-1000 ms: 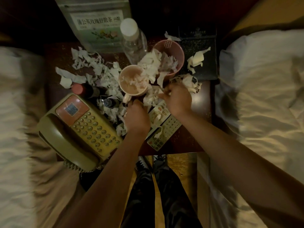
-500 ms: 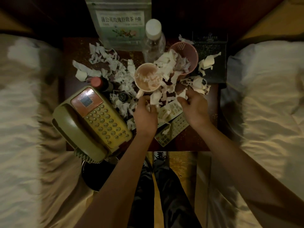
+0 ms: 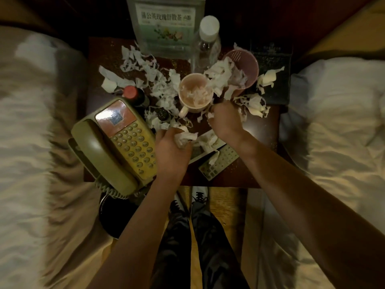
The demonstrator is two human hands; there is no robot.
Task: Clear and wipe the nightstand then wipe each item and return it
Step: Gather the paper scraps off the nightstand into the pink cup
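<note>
Head view, looking down between two beds. My left hand (image 3: 171,147) is clenched round a wad of paper scraps (image 3: 184,137) above the table (image 3: 268,126), just beside the telephone (image 3: 116,147). My right hand (image 3: 224,119) has fingers curled into loose scraps by the mug (image 3: 195,92), which has shreds inside. More torn paper lies across the table and in the pink strainer (image 3: 245,65). Two remotes (image 3: 220,161) lie under my wrists. Water bottle (image 3: 207,42) and tea pouch (image 3: 164,26) stand at the back.
</note>
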